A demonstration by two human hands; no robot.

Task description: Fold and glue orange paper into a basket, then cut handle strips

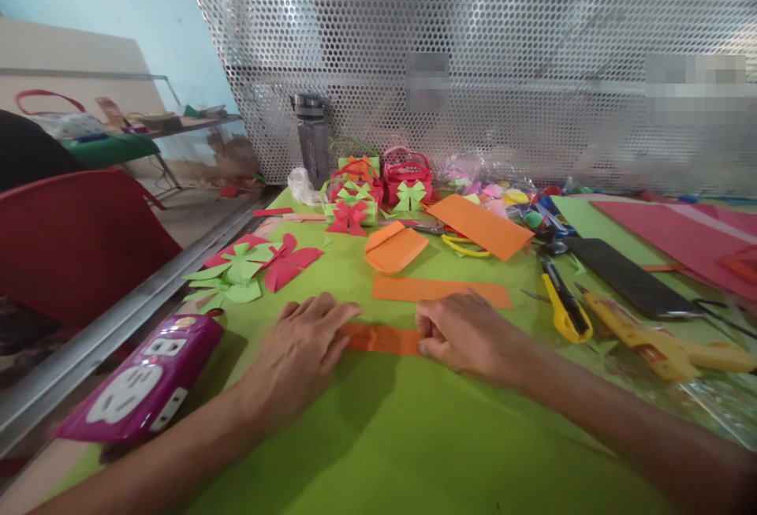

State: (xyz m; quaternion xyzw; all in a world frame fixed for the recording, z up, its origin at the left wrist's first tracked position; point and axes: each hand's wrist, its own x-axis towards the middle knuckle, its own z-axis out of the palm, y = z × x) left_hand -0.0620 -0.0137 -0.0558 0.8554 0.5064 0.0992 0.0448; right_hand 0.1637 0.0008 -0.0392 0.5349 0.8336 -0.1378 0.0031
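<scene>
A narrow orange paper strip (382,339) lies crosswise on the green table surface (378,436). My left hand (307,341) rests flat over its left end, fingers spread. At the right end, my right hand (458,334) has its fingers curled closed on the strip. Just beyond my hands is another flat orange strip (434,289). A folded orange piece (395,248) and a larger orange sheet (480,225) lie farther back.
Left are a purple power strip (147,377) and green and red paper bows (240,266). Small paper baskets (408,180) and a bottle (312,140) stand behind. Right are a yellow cutter (564,302), a glue gun (662,337) and a black phone (632,277).
</scene>
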